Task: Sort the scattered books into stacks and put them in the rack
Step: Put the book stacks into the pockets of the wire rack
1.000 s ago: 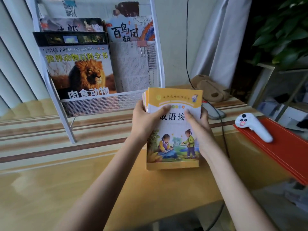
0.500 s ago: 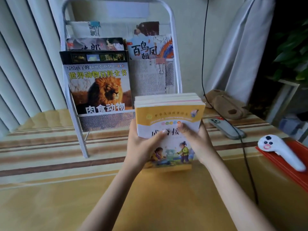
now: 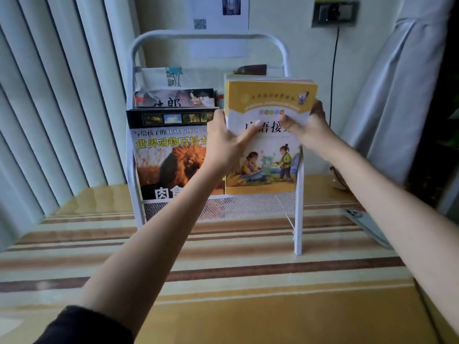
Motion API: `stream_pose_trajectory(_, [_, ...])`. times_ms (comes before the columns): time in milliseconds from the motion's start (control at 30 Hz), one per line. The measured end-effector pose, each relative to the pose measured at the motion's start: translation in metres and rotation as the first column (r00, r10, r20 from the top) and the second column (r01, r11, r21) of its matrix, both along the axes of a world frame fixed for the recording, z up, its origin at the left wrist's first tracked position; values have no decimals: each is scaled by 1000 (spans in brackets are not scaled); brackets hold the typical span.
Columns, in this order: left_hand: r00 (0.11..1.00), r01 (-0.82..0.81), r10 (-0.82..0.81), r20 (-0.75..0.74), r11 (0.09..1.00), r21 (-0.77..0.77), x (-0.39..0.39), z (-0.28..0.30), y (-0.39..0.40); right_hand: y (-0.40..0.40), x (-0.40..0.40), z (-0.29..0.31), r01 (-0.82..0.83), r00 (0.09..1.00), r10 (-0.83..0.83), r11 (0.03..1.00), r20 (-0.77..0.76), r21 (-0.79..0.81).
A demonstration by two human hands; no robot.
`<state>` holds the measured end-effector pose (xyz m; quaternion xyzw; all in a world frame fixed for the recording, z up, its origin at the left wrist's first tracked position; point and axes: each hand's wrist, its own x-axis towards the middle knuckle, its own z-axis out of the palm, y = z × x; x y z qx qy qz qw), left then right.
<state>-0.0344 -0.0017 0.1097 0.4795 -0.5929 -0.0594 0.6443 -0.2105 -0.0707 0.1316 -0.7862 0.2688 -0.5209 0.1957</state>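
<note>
A stack of yellow picture books [image 3: 269, 155] stands upright in the right half of the white wire rack [image 3: 250, 207], its lower edge just above the mesh front. My left hand [image 3: 224, 142] grips the stack's left edge with the thumb across the front cover. My right hand [image 3: 308, 129] grips its right edge, thumb on the cover, fingers behind. A large lion book [image 3: 169, 155] fills the rack's left half. More books [image 3: 173, 98] and clipped papers stand in the tiers behind.
The rack stands on a striped cloth [image 3: 223, 264] over a yellow table. Vertical blinds hang at the left and a curtain [image 3: 397, 95] at the right. A grey remote [image 3: 367, 224] lies at the right beside a black cable [image 3: 334, 78] from the wall socket.
Both hands have lifted the stack of yellow books off the table and carried it up and forward to the rack's right half. The view has tilted up towards the rack.
</note>
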Motion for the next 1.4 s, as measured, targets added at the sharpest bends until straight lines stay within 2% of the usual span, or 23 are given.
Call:
stream_pose_trajectory(133, [987, -90, 102, 128, 991, -96, 1, -13, -10, -8, -9, -4, -35, 992, 35, 999, -118, 1])
stream_pose_trajectory(233, [943, -197, 248, 224, 954, -227, 6, -10, -11, -13, -5, 0, 2, 988, -3, 1000, -152, -8])
stream_pose_trajectory(467, [902, -344, 404, 151, 885, -314, 8, -12, -20, -26, 12, 4, 76, 991, -94, 981, -94, -177])
stream_pose_trajectory(600, [842, -414, 498, 208, 843, -342, 6, -24, -24, -33, 8, -1, 133, 978, -171, 952, -117, -278])
stream_pose_trajectory(767, [775, -387, 469, 423, 882, -268, 7, -57, -21, -39, -6, -25, 162, 927, -217, 967, -306, -196])
stream_pose_trajectory(800, [759, -384, 458, 462, 889, -250, 8, -61, -20, -38, -7, -29, 160, 931, -198, 976, -306, -147])
stream_pose_trajectory(867, [737, -387, 444, 509, 895, -222, 12, -64, -18, -32, -6, -25, 152, 975, -151, 988, -164, -5])
stream_pose_trajectory(900, [734, -382, 437, 520, 899, -216, 14, -63, -16, -29, -4, -20, 164, 981, -165, 986, -98, -21])
stream_pose_trajectory(933, [737, -370, 431, 521, 902, -222, 16, -60, -14, -25, 1, -12, 204, 971, -218, 969, -96, -137])
stream_pose_trajectory(1000, [759, -352, 439, 481, 898, -264, 20, -51, -13, -16, 17, 3, 248, 904, -369, 865, -217, -437])
stream_pose_trajectory(1067, [763, -355, 461, 453, 885, -302, 23, -39, -15, -8, 37, 5, 259, 779, -516, 783, -357, -566])
stream_pose_trajectory(1133, [730, -366, 475, 491, 879, -307, 27, -29, -17, -5, 48, -2, 320, 683, -633, 708, -365, -629])
stream_pose_trajectory(1167, [714, -371, 481, 509, 876, -308, 28, -28, -19, -6, 50, -5, 339, 673, -657, 682, -340, -648])
stream_pose_trajectory(1267, [696, -384, 493, 522, 870, -310, 29, -32, -20, -10, 44, -3, 311, 737, -596, 717, -318, -623])
stream_pose_trajectory(1300, [691, -389, 495, 526, 869, -307, 29, -32, -20, -12, 43, -2, 300, 724, -598, 721, -343, -625])
stream_pose_trajectory(1400, [632, -414, 520, 575, 853, -317, 35, -28, -20, -12, 43, -2, 285, 601, -682, 670, -416, -685])
